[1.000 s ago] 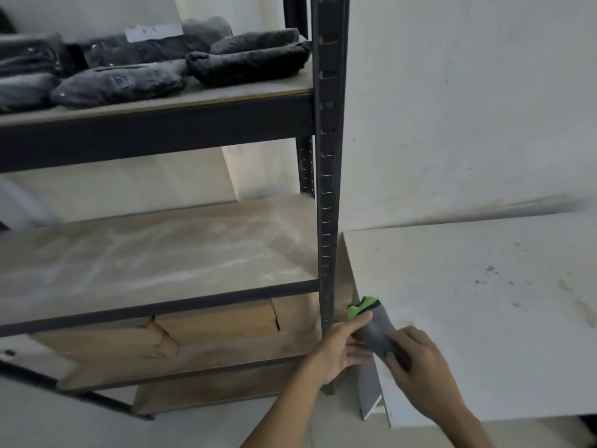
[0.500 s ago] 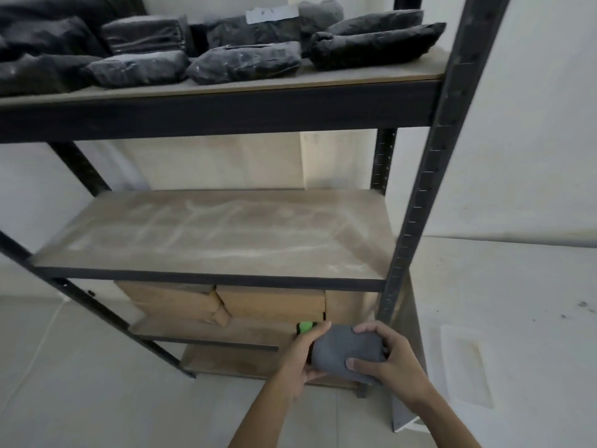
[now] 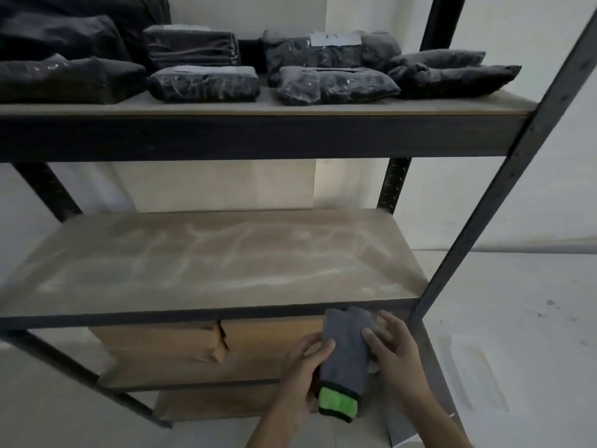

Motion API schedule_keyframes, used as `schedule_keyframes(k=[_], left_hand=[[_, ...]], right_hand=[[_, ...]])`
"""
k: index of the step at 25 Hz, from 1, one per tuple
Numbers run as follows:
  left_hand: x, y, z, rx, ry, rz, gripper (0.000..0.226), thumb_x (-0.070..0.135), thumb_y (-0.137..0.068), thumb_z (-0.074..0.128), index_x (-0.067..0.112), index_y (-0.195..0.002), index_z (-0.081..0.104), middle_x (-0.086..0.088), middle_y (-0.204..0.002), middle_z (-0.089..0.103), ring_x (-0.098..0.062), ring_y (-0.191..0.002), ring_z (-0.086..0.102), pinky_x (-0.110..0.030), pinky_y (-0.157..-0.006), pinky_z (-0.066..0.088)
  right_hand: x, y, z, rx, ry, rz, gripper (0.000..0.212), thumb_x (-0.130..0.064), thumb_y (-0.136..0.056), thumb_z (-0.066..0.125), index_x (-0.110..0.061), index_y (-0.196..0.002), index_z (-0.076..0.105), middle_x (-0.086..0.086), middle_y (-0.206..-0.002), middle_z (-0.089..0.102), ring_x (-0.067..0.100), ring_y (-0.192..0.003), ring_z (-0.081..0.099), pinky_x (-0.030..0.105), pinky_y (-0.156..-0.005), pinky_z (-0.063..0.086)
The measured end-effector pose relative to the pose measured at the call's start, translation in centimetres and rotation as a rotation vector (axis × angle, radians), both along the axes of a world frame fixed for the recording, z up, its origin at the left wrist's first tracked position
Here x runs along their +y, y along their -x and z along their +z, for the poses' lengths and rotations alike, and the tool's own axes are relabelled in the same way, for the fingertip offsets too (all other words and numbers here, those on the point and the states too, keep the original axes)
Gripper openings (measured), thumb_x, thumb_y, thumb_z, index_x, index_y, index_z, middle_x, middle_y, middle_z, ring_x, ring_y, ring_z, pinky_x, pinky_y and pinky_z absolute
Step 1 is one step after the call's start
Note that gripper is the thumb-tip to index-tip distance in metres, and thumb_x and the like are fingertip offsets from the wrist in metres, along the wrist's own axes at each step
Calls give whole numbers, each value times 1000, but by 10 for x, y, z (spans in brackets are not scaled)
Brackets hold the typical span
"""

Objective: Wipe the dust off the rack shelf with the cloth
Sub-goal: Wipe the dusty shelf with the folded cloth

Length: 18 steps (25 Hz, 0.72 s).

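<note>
A grey cloth (image 3: 347,350) with a green patch at its lower end is folded long and upright in front of the rack. My left hand (image 3: 302,373) grips its left side with the thumb across the cloth. My right hand (image 3: 392,357) touches its right side with fingers spread. The cloth's top reaches the front edge of the middle shelf (image 3: 206,263), a wooden board streaked with pale dust.
The upper shelf (image 3: 258,106) carries several dark plastic-wrapped bundles (image 3: 336,84). Brown cardboard boxes (image 3: 193,341) sit on the lower shelf under the dusty one. A black slotted upright (image 3: 484,195) runs along the rack's front right corner. A white board (image 3: 517,334) lies to the right.
The view has swung left onto the rack. Both hands lifted the cloth from the board's corner and turned it upright, green patch now at the bottom, near the middle shelf's front edge.
</note>
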State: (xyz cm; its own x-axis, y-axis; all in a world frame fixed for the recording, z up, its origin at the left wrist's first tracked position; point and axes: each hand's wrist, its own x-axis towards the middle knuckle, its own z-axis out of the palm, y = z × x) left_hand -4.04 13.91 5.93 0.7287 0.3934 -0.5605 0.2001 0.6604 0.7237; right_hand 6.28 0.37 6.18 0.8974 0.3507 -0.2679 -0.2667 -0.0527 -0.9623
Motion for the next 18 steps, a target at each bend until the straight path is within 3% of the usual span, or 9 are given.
schedule_keyframes(k=[2, 5, 7, 8, 9, 11, 14, 16, 18], left_hand=[[8, -3, -1, -12, -47, 11, 32, 18, -81, 83, 4, -106, 67, -21, -96, 79, -43, -94, 75, -50, -80, 62], [10, -5, 2, -81, -30, -44, 29, 15, -79, 84, 4, -99, 66, -20, -95, 77, -41, -93, 75, -52, -81, 62], [9, -3, 7, -134, -11, -156, 26, 28, -81, 82, 9, -94, 70, -16, -94, 76, -32, -88, 74, -42, -76, 59], [12, 1, 11, -155, -65, -220, 24, 34, -85, 78, 13, -95, 71, -9, -94, 77, -25, -89, 74, -38, -76, 59], [18, 5, 13, -173, -195, -288, 21, 37, -91, 73, 18, -98, 72, 0, -96, 78, -17, -92, 74, -32, -80, 59], [46, 13, 11, -183, -690, -332, 15, 40, -97, 68, 30, -108, 70, 16, -106, 75, 1, -102, 69, -21, -92, 55], [97, 33, 6, -152, -1354, -175, 24, 37, -97, 66, 39, -121, 62, 28, -120, 63, 13, -116, 57, -7, -101, 43], [130, 47, 1, -107, -1520, -57, 27, 37, -98, 65, 33, -125, 64, 24, -129, 60, 10, -127, 50, -15, -113, 37], [157, 56, -3, -14, -1647, -49, 38, 46, -97, 59, 29, -131, 64, 19, -139, 56, -2, -141, 42, -31, -122, 29]], right_hand=[[7, 19, 6, -162, 160, 58, 47, -23, -92, 71, -31, -134, 52, 3, -130, 68, 9, -112, 69, 23, -77, 61], [9, 44, 10, -252, 286, 283, 83, -36, -81, 86, -40, -149, 40, -21, -145, 53, -6, -130, 53, 23, -101, 53], [9, 54, 10, -334, 420, 287, 101, -35, -73, 87, -37, -157, 31, -23, -150, 45, -5, -136, 45, 28, -111, 45], [11, 56, 12, -345, 442, 231, 98, -32, -71, 83, -35, -156, 34, -18, -148, 48, -2, -134, 49, 33, -112, 46], [15, 56, 16, -341, 423, 173, 92, -27, -72, 79, -33, -154, 39, -14, -144, 55, 3, -129, 55, 38, -109, 49], [22, 35, 30, -347, 424, 90, 79, -20, -78, 76, -34, -150, 45, -7, -136, 63, 16, -120, 64, 46, -102, 54], [32, -26, 65, -424, 480, 8, 78, -29, -75, 70, -37, -149, 44, 2, -126, 67, 35, -109, 67, 54, -94, 56], [37, -63, 89, -538, 475, -27, 72, -26, -77, 67, -28, -148, 50, 8, -120, 68, 35, -102, 67, 51, -91, 56], [44, -98, 110, -682, 514, -73, 65, -9, -86, 66, -18, -148, 50, 5, -129, 58, 20, -108, 57, 37, -97, 47]])
